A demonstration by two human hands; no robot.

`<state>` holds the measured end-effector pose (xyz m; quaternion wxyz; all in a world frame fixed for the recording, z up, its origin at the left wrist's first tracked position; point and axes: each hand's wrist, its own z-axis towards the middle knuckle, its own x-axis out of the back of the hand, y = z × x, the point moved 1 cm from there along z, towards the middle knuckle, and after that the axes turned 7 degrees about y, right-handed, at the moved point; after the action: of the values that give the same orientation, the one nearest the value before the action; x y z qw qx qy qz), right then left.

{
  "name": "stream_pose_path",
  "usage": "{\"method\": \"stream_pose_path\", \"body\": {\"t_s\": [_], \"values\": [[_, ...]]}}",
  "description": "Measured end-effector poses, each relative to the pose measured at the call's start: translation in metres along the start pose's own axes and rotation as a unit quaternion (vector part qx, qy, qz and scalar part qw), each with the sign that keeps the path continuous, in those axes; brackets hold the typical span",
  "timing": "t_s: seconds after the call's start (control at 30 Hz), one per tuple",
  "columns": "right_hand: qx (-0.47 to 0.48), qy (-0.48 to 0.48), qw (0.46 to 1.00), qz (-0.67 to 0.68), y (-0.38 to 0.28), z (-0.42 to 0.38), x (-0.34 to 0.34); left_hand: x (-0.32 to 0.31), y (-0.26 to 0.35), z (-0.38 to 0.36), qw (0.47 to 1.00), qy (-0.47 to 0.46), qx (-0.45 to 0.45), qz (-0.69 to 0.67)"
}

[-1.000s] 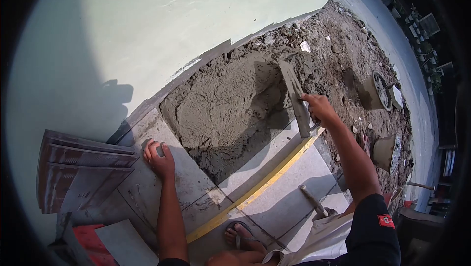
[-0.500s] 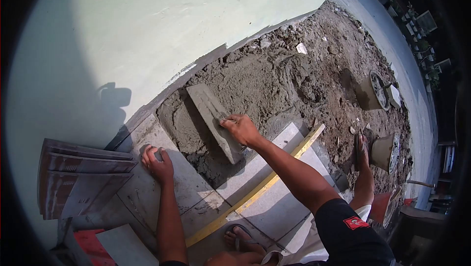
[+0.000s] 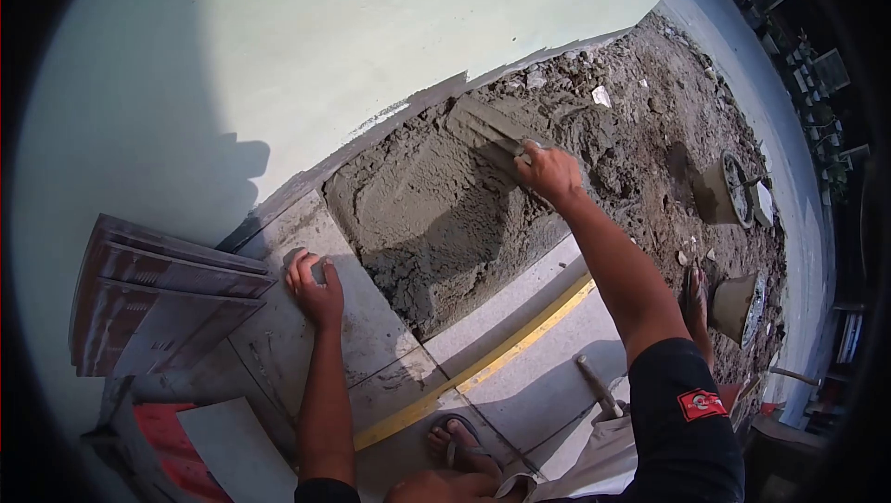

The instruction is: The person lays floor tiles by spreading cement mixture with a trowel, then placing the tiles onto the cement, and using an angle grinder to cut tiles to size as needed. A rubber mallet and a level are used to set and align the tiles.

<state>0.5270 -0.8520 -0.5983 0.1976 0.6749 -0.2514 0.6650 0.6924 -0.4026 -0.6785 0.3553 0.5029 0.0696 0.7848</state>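
Observation:
My right hand grips the handle of a long, mortar-smeared plastering float. The float lies across the far part of the wet mortar bed, tilted over its rough surface. Near the wall, my left hand leans on a laid floor tile, thumb and fingers apart. The mortar by the tile edge is partly smoothed, with a ragged, darker strip at the front in my arm's shadow.
A yellow straightedge crosses the tiles. Stacked tiles lean by the pale wall at left. Two buckets stand on the rubble at right. A tool handle shows near my knee. My sandalled foot is on the tiles.
My right hand has carried the float away from the tile edge, up and right across the mortar, uncovering the bed. My left hand stays on the tile; the view has shifted slightly.

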Motion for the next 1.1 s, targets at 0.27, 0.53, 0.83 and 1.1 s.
{"method": "stream_pose_path", "body": {"t_s": [0.27,0.53,0.83,1.1], "values": [[-0.205,-0.056,0.877,0.431,-0.048,-0.003,-0.021,-0.004,0.002,0.000,1.000,0.009,0.027,0.013],[-0.043,-0.125,0.934,0.333,-0.183,-0.052,-0.027,0.001,0.008,0.002,0.999,-0.009,0.039,0.033],[0.058,-0.078,0.993,0.074,-0.089,-0.085,-0.012,0.002,-0.001,0.001,1.000,-0.003,0.004,-0.009],[-0.132,0.051,0.969,0.202,-0.007,-0.044,-0.028,0.002,0.007,0.002,0.999,0.007,0.036,-0.005]]}}
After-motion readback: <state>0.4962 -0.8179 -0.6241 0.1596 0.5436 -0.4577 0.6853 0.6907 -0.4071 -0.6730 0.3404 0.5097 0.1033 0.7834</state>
